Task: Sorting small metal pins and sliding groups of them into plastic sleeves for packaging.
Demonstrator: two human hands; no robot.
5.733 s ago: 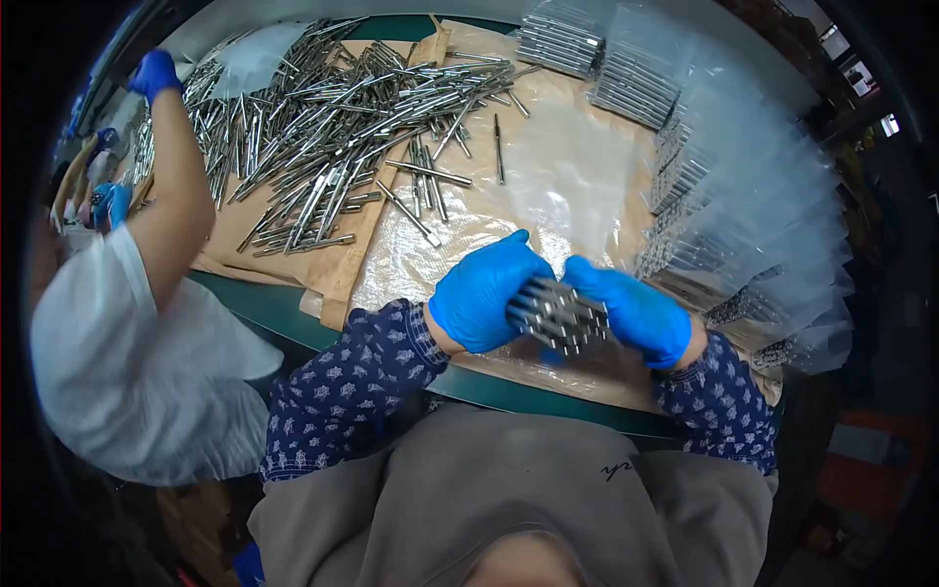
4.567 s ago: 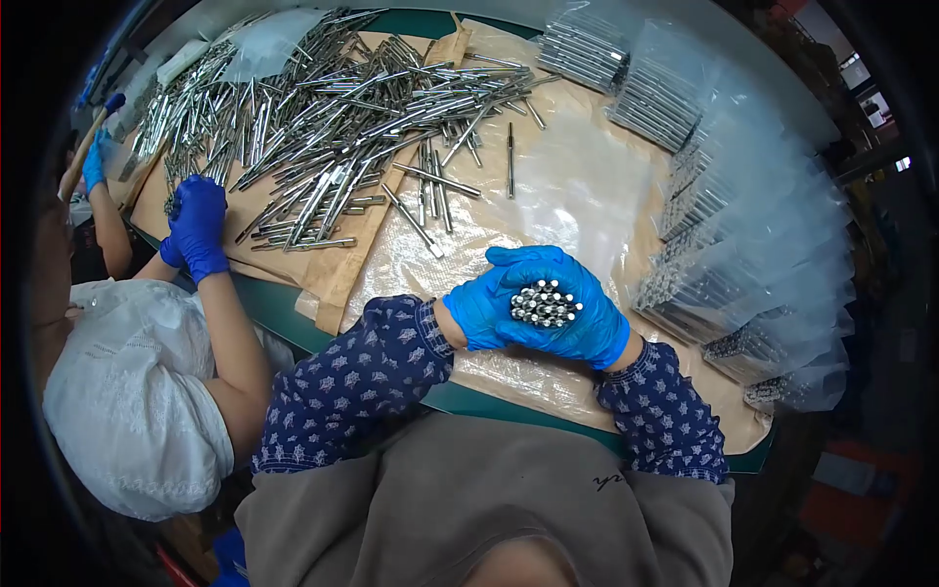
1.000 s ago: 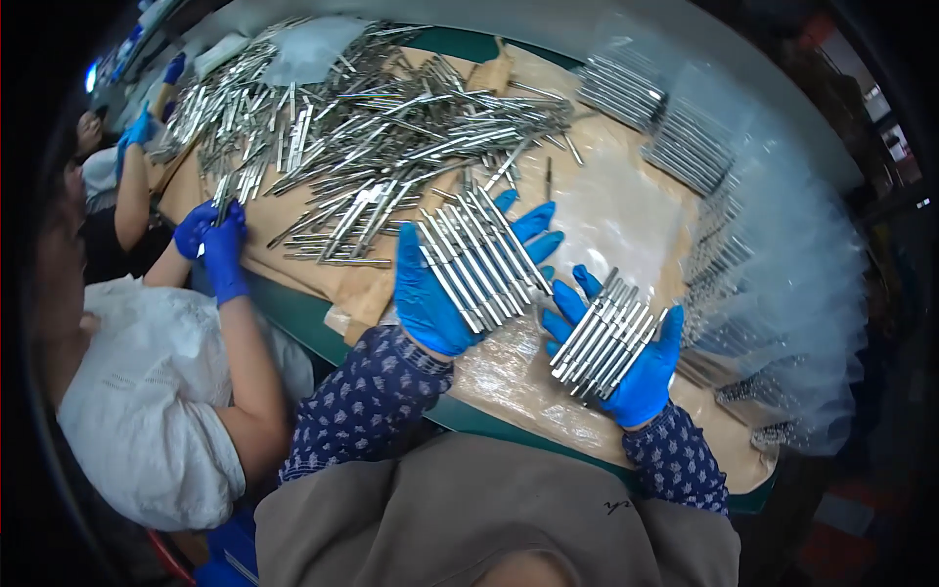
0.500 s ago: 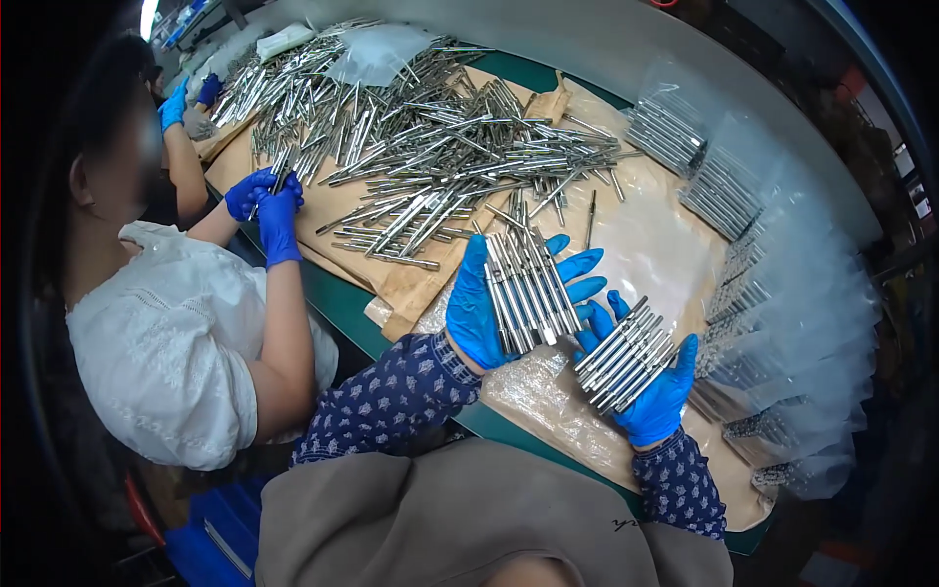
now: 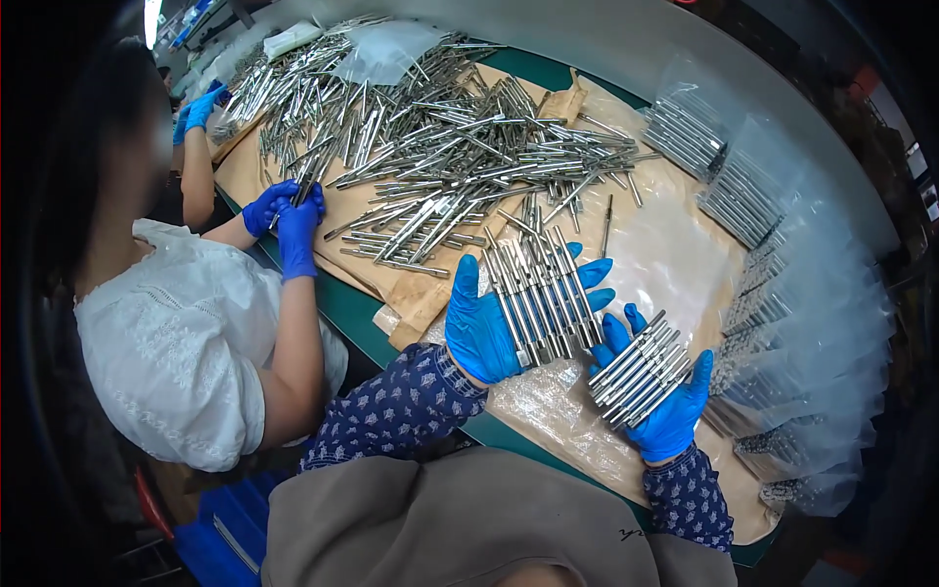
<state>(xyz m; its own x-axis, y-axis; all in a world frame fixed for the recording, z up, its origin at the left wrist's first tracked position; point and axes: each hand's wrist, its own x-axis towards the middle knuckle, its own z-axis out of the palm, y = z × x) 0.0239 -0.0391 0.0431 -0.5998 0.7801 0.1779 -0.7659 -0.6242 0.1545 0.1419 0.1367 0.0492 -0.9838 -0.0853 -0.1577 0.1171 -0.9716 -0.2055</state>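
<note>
Both my hands wear blue gloves. My left hand (image 5: 478, 331) lies palm up and holds a row of shiny steel rods (image 5: 541, 298) side by side, with thicker sections along them. The thumb stands at the row's left, and fingertips show past its right side. In my right hand (image 5: 671, 423), also palm up, rests a second row of similar rods (image 5: 641, 372), slanting up to the right. Its thumb is raised at the right and fingers show beyond the far left end. The two rows are close together but apart. Just beyond them spreads a large loose pile of rods (image 5: 460, 147).
Clear plastic bags of rods (image 5: 743, 201) line the table's right side. Brown paper (image 5: 416, 298) and plastic film (image 5: 558, 411) cover the green tabletop (image 5: 342, 318). At left, a co-worker in a white top holds rods in blue-gloved hands (image 5: 296, 230); another person's gloved hand (image 5: 201, 106) shows farther back.
The rods in my left hand have fanned out into a wider, flatter row, and its thumb has tilted outward. My right hand keeps its row. The whole view has shifted slightly.
</note>
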